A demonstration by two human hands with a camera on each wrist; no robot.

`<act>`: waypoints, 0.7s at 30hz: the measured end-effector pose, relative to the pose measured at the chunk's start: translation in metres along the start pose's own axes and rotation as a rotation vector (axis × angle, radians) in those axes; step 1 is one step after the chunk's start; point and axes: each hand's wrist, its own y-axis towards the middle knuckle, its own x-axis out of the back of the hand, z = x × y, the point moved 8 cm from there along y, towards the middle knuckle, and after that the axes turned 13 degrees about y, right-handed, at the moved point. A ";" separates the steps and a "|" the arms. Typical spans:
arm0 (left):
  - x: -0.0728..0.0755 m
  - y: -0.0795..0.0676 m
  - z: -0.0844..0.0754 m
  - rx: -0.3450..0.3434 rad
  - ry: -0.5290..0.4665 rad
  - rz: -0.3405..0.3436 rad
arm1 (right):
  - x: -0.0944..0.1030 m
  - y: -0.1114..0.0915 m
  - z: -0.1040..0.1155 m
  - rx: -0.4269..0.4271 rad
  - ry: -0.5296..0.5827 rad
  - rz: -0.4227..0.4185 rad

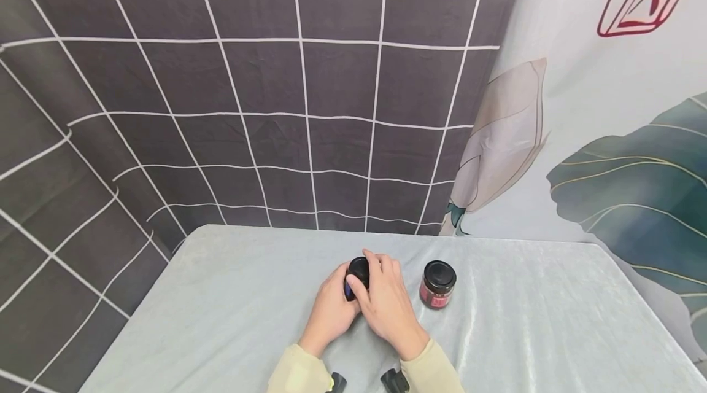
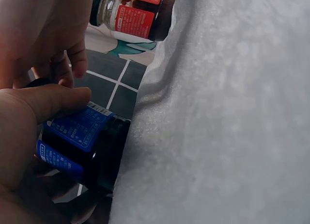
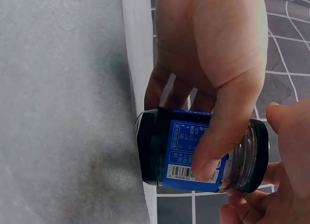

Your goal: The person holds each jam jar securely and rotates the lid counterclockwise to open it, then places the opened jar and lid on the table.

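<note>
A dark glass jar [image 3: 154, 146] with a blue label and barcode stands upright on the cloth-covered table. My left hand [image 1: 333, 306] grips its body from the left, the thumb lying across the label in the right wrist view. Over the jar's black lid [image 1: 359, 266] is my right hand [image 1: 386, 299], its thumb on the near side and its fingers curled about the lid's edge. The palm-side contact there is hidden. To the right stands a second jar [image 1: 438, 287] with a black lid and red label, apart from both hands.
Pale grey cloth covers the table [image 1: 541, 307]. Behind it hangs a dark curtain [image 1: 265, 92] with white grid lines, and a white leaf-patterned curtain [image 1: 574, 104] hangs at the right. Black wrist straps show at both light sleeves [image 1: 433, 371].
</note>
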 end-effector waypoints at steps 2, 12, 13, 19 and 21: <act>0.000 0.000 -0.001 -0.004 0.014 -0.010 | 0.001 0.000 0.000 -0.006 -0.002 -0.003; 0.003 0.000 -0.004 0.035 0.014 -0.061 | 0.005 0.001 0.000 -0.031 0.017 -0.027; 0.004 0.000 -0.004 0.036 0.014 -0.068 | 0.004 0.001 -0.001 -0.032 0.016 -0.031; 0.006 -0.001 -0.007 0.040 0.022 -0.093 | 0.005 0.001 -0.001 -0.043 0.010 -0.049; 0.007 -0.002 -0.008 0.034 0.029 -0.104 | 0.006 0.002 0.000 -0.049 0.011 -0.057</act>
